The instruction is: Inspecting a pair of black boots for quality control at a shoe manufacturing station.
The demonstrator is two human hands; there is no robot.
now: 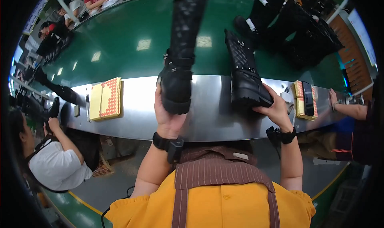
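A tall black boot (179, 74) with a quilted shaft and straps is in my left hand (165, 115). My palm is under its foot end, fingers along the side, and the shaft points away from me over the green surface. To the right, a similar black boot (245, 74) lies along the metal edge, its quilted shaft reaching onto the green. My right hand (277, 108) grips the near foot end of that boot, with fingers partly hidden underneath. Each wrist wears a black band with a small device.
Sheets of round orange stickers (110, 98) lie on the metal strip (136, 104) at left. Another sticker stack (299, 96) carries a phone (307, 98) at right. Several black boots (296, 28) stand far right on the green surface (136, 24). Co-workers sit either side and across.
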